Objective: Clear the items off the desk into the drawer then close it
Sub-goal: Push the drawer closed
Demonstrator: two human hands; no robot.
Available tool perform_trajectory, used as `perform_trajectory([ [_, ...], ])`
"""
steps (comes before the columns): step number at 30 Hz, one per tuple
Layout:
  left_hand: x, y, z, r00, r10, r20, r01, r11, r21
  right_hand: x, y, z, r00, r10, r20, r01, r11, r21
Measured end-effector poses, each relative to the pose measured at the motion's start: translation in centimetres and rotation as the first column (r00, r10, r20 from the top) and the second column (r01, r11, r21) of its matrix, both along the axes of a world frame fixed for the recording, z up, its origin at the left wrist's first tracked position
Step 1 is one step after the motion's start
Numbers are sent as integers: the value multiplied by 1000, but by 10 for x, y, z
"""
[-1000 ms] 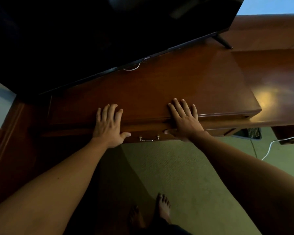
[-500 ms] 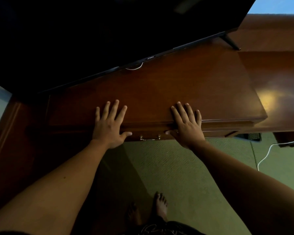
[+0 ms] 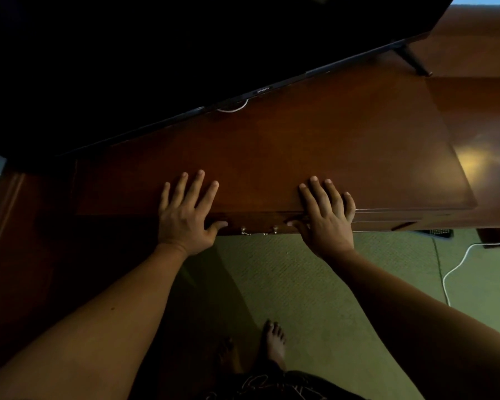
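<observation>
Dark wood drawer (image 3: 272,225) sits nearly flush; your left hand (image 3: 185,215) and right hand (image 3: 326,217) lie splayed, holding nothing, thumbs below the desk (image 3: 300,157) edge, where shoving could pinch them.

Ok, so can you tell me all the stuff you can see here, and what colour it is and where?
desk: one, reddish-brown wood, across the middle
drawer: one, same brown, under the desk's front edge, looks pushed in
drawer handle: one, metal, on the drawer front between the hands
television: one, black, standing at the back of the desk
white cable: one, peeking out under the television
second white cable: one, on the floor at the right
carpet: greenish, below the desk
left hand: one, flat on the desk's front edge
right hand: one, flat on the desk's front edge
feet: two, bare, on the carpet, one in shadow
</observation>
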State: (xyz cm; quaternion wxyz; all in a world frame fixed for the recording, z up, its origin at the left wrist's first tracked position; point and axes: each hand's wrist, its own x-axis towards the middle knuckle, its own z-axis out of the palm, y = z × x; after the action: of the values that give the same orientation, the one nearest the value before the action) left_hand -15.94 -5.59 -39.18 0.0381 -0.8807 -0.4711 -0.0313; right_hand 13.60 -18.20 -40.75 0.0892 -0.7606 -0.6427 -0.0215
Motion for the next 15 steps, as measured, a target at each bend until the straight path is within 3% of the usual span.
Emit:
perform_trajectory([
  [6,-2,1,-4,999,-22,24,21,999,35,1,0,-6,1000,6,7,-6,999,42],
  [15,1,-2,3,997,13,-74,-15,1000,-24,-6,0,7,999,-39,-5,39,996,-76],
])
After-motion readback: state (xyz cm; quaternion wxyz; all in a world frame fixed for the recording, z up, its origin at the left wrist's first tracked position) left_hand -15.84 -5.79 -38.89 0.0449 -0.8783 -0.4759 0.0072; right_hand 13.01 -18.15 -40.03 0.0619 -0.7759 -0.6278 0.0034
